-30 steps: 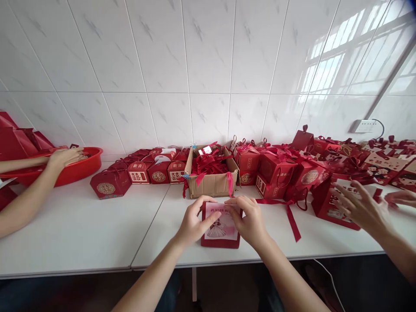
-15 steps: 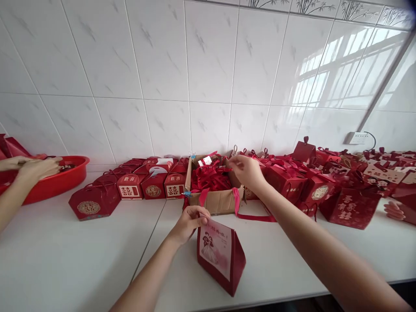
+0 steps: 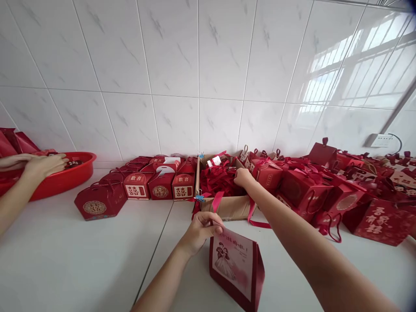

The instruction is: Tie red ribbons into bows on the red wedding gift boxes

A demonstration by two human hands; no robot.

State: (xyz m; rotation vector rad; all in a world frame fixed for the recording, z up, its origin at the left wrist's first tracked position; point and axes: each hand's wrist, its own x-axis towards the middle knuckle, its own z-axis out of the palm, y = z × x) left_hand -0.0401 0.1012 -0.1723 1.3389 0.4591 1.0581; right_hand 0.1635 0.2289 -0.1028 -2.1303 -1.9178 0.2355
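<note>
A dark red gift box [image 3: 234, 264] with a pink panel showing a couple is pinched at its top corner by my left hand [image 3: 203, 232]. Beyond it stands an open cardboard box [image 3: 232, 208] filled with red ribbons [image 3: 216, 182]. My right hand [image 3: 244, 178] reaches over the box's right side into the ribbons; its fingers are closed, and whatever they hold is hidden. Loose ribbon hangs over the front edge, and blue clips [image 3: 199, 198] sit on the left corners.
Red gift boxes [image 3: 138, 186] stand left of the cardboard box, and many more [image 3: 307, 188] crowd the right. At far left, a person's hands [image 3: 40, 167] work over a red basin [image 3: 76, 177]. A tiled wall [image 3: 175, 125] rises behind.
My right hand has moved down into the ribbons from above the box's right edge. The view has shifted, and the held gift box appears lower and further right.
</note>
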